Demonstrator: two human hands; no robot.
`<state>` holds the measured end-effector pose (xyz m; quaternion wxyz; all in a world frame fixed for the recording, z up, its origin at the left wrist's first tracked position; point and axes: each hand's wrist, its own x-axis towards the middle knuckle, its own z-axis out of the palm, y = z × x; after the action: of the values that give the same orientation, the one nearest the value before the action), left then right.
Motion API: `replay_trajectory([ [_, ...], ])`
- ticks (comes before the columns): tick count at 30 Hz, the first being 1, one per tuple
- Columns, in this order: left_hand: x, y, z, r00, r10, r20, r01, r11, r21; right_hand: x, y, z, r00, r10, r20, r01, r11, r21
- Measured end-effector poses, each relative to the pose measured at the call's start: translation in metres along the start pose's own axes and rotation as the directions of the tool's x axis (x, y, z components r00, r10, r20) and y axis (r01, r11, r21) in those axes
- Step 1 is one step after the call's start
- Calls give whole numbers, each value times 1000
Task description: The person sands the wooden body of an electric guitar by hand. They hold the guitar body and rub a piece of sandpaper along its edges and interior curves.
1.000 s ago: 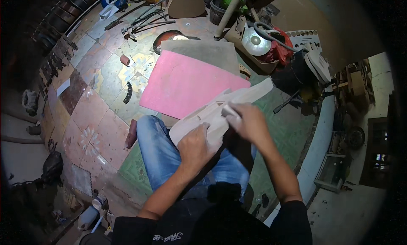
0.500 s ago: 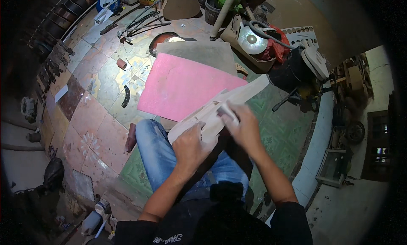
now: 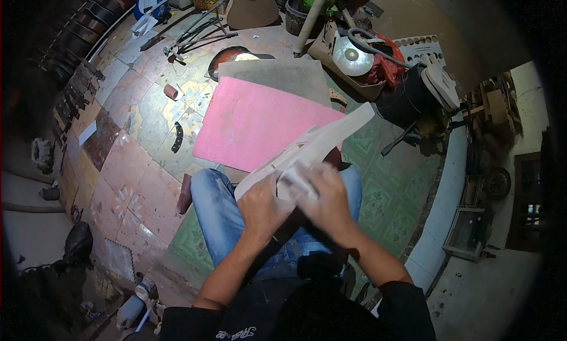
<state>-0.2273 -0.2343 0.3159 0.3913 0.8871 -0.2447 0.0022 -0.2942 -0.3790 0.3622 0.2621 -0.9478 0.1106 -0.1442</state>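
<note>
Head view – wooden piece (image 3: 319, 143) under right hand (image 3: 328, 196)

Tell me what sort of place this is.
Probably a guitar maker's workshop: an unfinished guitar body stands at the far wall, tools lie on the tiled floor, and both hands work a pale wooden neck blank.

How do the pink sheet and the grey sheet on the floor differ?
The pink sheet lies nearer the person and looks larger; the grey sheet lies farther away, its near edge tucked under the pink one. The pale wooden piece in both hands crosses over the pink sheet's corner, not the grey sheet. Both are flat and rectangular.
</note>
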Motion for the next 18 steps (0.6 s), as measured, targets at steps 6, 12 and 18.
replay_trajectory([
  [6, -2, 2, 1, 1000, -24, 13, 24, 1000, 7, 1, -12, -1, 998, 61, 34, -58, 996, -69],
  [12, -6, 14, 3, 999, -22, 23, 23, 999, -41, 31, 30, -18, 954, 263, 142, -243, 960, -142],
  [18, -12, 11, 1, 1000, -20, 4, 20, 999, -25, 28, -9, -31, 957, 125, 262, -100, 989, -109],
])
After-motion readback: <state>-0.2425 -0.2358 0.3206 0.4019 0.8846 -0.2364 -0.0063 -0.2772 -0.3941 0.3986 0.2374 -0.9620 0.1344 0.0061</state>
